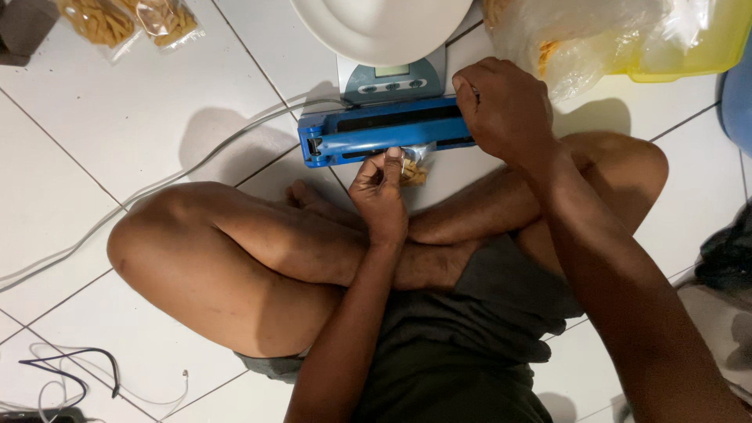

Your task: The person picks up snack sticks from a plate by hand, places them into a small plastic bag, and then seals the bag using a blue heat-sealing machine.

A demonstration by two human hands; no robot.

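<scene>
At frame centre, the left hand (381,182) pinches a small snack bag (413,166) under the blue sealer (368,133) (on the floor), which the right hand (503,106) presses closed.

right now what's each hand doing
Left hand: fingers pinched shut on a small clear bag of snacks at the blue sealer.
Right hand: closed, pressing down on the sealer's right end.

one blue sealer (384,133), one scale (392,77), perhaps three snack bags (413,168), one yellow tub (689,47)
</scene>
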